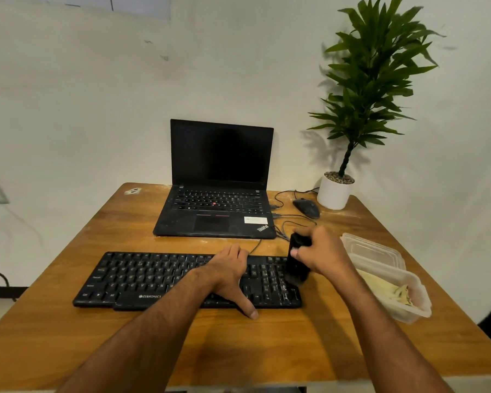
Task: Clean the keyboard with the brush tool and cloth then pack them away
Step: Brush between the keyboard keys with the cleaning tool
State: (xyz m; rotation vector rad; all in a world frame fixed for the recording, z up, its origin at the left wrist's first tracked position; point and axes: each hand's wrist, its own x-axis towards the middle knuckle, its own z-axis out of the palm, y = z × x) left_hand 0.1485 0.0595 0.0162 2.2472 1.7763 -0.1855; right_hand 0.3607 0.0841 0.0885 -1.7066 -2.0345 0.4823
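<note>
Head view: brushing the right end of the keyboard (165, 279), cloth step and packing not yet done.

The right hand (325, 252) grips one black brush tool (296, 263), bristles on the number-pad keys; the left hand (230, 272) lies flat, fingers straight, steadying the keys. One cloth (386, 290) lies in one clear container (408, 304), lid (372, 249) behind. Next, I judge, strokes should work leftwards along the rows.
</note>
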